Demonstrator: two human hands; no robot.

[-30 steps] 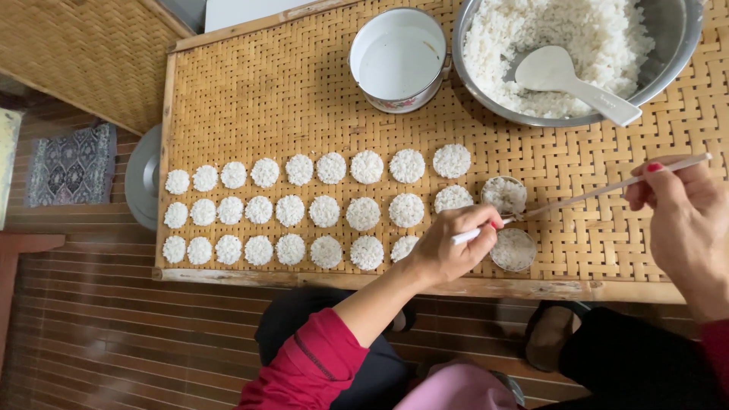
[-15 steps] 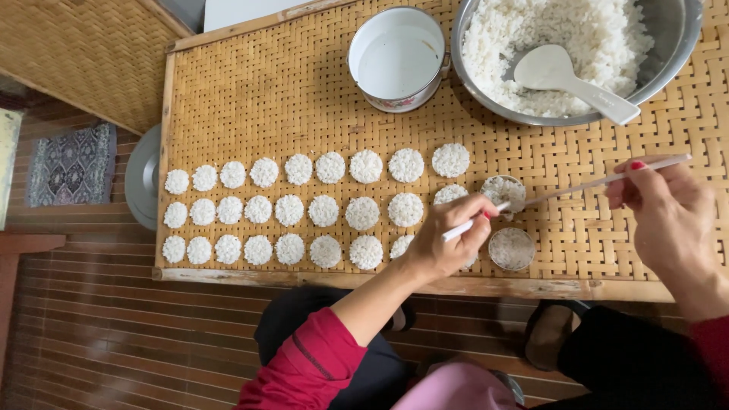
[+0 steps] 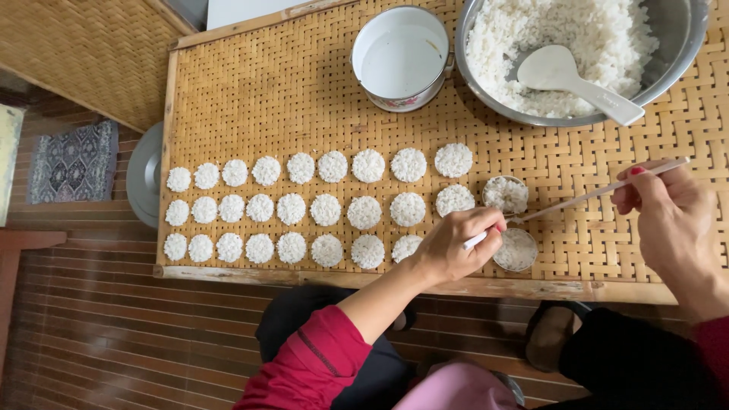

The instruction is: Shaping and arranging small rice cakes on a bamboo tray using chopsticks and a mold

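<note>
My left hand [image 3: 454, 247], in a red sleeve, pinches a short white stick [image 3: 476, 241] beside the lower of two round metal ring moulds [image 3: 516, 250] filled with rice. The second ring mould [image 3: 506, 194] sits just above it. My right hand [image 3: 668, 220] holds a long thin stick [image 3: 592, 194] that slants down-left, its tip close to my left fingers between the two rings. Three rows of flat white rice discs [image 3: 325, 209] lie on the woven bamboo tray [image 3: 288, 91] to the left of my hands.
A metal bowl [image 3: 676, 53] of cooked rice [image 3: 531, 30] with a white paddle [image 3: 577, 76] stands at the tray's far right. A white enamel pot [image 3: 401, 57] is next to it. A grey round lid [image 3: 144, 175] and a patterned mat [image 3: 72, 161] lie left of the tray.
My left hand has drawn its short white stick back from the upper ring toward the lower one. My right hand has shifted slightly left with the long stick.
</note>
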